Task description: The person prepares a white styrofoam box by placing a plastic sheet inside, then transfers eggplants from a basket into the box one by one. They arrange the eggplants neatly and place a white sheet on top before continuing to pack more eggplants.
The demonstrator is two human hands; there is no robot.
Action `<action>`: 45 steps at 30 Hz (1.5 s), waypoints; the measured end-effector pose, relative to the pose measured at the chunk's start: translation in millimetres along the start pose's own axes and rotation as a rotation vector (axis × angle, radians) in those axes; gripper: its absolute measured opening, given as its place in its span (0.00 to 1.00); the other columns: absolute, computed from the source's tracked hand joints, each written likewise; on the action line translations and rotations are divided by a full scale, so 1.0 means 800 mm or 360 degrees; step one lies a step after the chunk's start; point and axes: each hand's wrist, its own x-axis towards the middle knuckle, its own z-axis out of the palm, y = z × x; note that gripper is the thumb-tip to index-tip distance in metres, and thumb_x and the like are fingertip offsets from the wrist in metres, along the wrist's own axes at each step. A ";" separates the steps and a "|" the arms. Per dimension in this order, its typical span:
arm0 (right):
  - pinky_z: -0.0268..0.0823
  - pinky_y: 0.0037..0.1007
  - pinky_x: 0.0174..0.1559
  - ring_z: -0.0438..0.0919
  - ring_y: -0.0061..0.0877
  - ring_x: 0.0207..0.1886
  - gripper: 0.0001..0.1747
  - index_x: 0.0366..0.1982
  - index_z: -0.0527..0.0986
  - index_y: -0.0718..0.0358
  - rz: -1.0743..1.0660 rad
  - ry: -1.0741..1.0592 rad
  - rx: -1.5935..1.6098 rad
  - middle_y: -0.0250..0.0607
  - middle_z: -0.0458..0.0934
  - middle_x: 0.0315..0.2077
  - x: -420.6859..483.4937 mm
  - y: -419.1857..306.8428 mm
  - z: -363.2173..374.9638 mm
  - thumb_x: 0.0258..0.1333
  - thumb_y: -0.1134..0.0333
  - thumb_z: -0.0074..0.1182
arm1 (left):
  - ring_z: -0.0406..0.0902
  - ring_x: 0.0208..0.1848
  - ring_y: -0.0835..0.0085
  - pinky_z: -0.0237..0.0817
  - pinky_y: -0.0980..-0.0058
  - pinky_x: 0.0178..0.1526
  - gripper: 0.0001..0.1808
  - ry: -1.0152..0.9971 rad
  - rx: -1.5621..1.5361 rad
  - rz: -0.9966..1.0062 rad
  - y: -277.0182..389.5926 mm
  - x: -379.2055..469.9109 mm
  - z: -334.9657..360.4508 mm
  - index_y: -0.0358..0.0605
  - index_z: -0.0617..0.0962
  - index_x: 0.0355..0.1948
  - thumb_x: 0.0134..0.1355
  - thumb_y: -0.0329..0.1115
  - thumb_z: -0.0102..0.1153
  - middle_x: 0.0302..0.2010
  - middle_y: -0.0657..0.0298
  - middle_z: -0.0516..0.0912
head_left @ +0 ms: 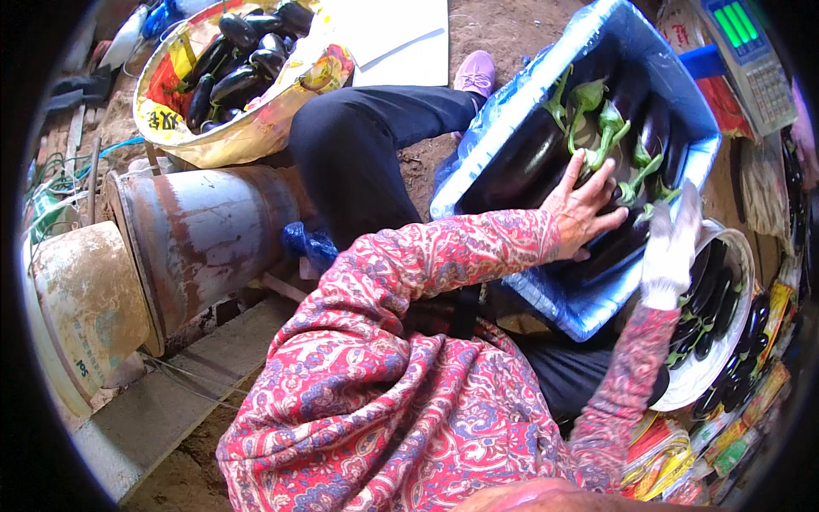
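My bare left hand [583,206] rests with fingers spread on the dark purple eggplants [528,157] in a blue-and-white box [694,96]. Its fingertips touch the green stem [606,136] of one eggplant. The box is lined with clear plastic film and sits tilted before me. My right hand [670,246] wears a white glove and is blurred by motion. It is over the near right wall of the box, close to more green stems [642,176]. Whether its fingers grip anything cannot be made out.
A white bucket [745,281] of eggplants stands right of the box. Beyond it is a digital scale [752,77] with a lit display. A yellow sack-lined basket [150,115] holds eggplants at far left. A rusty metal drum [211,237] lies at left, beside a white board [409,64].
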 end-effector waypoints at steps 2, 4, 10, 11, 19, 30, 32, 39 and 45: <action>0.47 0.51 0.76 0.56 0.52 0.76 0.39 0.75 0.60 0.60 0.0241 0.0193 0.0069 0.50 0.60 0.74 -0.013 -0.012 0.031 0.70 0.51 0.53 | 0.46 0.81 0.41 0.30 0.24 0.76 0.43 -0.0178 -0.0139 0.0137 -0.011 0.006 -0.034 0.53 0.79 0.64 0.43 0.53 0.73 0.72 0.52 0.70; 0.39 0.63 0.74 0.55 0.53 0.77 0.39 0.75 0.59 0.60 -0.0003 -0.0102 -0.0049 0.48 0.57 0.76 -0.028 -0.017 0.057 0.71 0.48 0.49 | 0.67 0.70 0.48 0.58 0.41 0.69 0.20 0.0319 -0.0353 0.0342 -0.056 0.018 -0.074 0.51 0.87 0.38 0.44 0.47 0.71 0.61 0.53 0.77; 0.51 0.57 0.73 0.61 0.59 0.72 0.34 0.72 0.63 0.67 0.0157 0.0328 0.0205 0.58 0.65 0.70 -0.043 -0.005 0.076 0.75 0.52 0.45 | 0.81 0.51 0.52 0.74 0.55 0.50 0.15 0.0032 0.0578 -0.0324 -0.416 0.060 -0.070 0.43 0.85 0.39 0.56 0.43 0.64 0.40 0.49 0.85; 0.50 0.58 0.73 0.61 0.61 0.72 0.33 0.71 0.65 0.67 0.0094 0.0252 0.0005 0.59 0.64 0.70 -0.042 -0.004 0.074 0.75 0.51 0.42 | 0.79 0.55 0.49 0.71 0.52 0.56 0.18 -0.0063 0.0418 -0.0746 -0.476 0.033 -0.048 0.40 0.83 0.42 0.58 0.44 0.63 0.42 0.47 0.85; 0.51 0.61 0.72 0.62 0.62 0.71 0.37 0.66 0.71 0.68 0.0226 0.0078 -0.0197 0.62 0.68 0.68 -0.028 -0.021 0.077 0.75 0.46 0.33 | 0.54 0.80 0.46 0.50 0.28 0.72 0.49 -0.0586 0.0245 -0.1872 -0.651 -0.088 0.122 0.43 0.61 0.77 0.64 0.61 0.62 0.79 0.48 0.57; 0.52 0.62 0.70 0.63 0.64 0.70 0.38 0.65 0.71 0.70 0.0218 0.0014 -0.0180 0.65 0.68 0.66 -0.022 -0.024 0.077 0.74 0.44 0.33 | 0.82 0.58 0.44 0.75 0.53 0.59 0.29 -0.0617 0.0372 -0.1516 -0.680 -0.107 0.116 0.41 0.75 0.66 0.71 0.49 0.54 0.60 0.40 0.79; 0.53 0.63 0.70 0.63 0.65 0.69 0.38 0.64 0.71 0.70 0.0190 0.0032 -0.0180 0.65 0.69 0.65 -0.021 -0.025 0.076 0.75 0.44 0.33 | 0.83 0.56 0.46 0.75 0.53 0.58 0.23 -0.0789 0.0406 -0.1471 -0.676 -0.090 0.099 0.41 0.80 0.59 0.68 0.42 0.54 0.55 0.41 0.83; 0.55 0.59 0.70 0.65 0.62 0.69 0.33 0.62 0.73 0.70 0.0123 0.0105 -0.0161 0.61 0.70 0.65 -0.025 -0.023 0.068 0.74 0.49 0.39 | 0.86 0.46 0.46 0.77 0.52 0.53 0.17 -0.0427 0.0623 -0.1447 -0.667 -0.089 0.013 0.42 0.85 0.43 0.62 0.44 0.59 0.44 0.46 0.87; 0.54 0.58 0.71 0.64 0.59 0.70 0.29 0.63 0.73 0.66 0.0093 0.0242 -0.0107 0.57 0.70 0.66 -0.029 -0.022 0.072 0.74 0.52 0.44 | 0.85 0.31 0.62 0.78 0.62 0.36 0.24 -0.0338 -0.0182 -0.1734 -0.685 -0.122 -0.015 0.35 0.84 0.40 0.65 0.51 0.62 0.35 0.51 0.86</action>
